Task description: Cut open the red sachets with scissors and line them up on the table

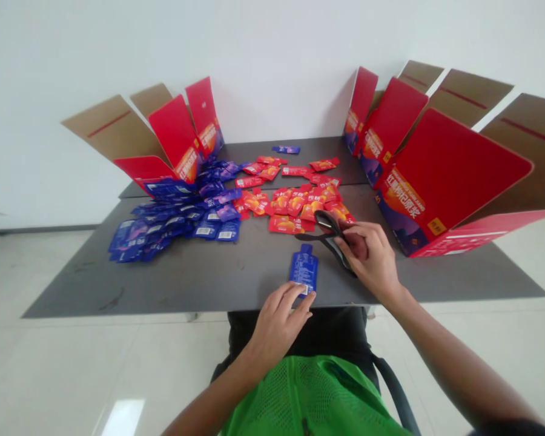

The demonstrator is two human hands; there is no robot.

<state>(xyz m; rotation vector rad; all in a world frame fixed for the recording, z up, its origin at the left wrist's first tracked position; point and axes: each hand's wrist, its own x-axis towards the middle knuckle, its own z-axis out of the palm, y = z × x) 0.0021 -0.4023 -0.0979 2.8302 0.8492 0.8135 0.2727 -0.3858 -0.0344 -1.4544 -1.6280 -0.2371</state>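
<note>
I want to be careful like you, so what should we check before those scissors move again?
1. Right hand holding the black-handled scissors: ok, it has them.
2. Left hand touching the shiny blue sachet: ok, fingers rest on its lower end.
3. Left hand apart from the scissors: ok.
4. Sachet lying flat on the dark grey table: ok.
5. Scissor blades open or shut: cannot tell.
6. Shiny red sachets away from the scissors: cannot tell, they look very close.
</note>
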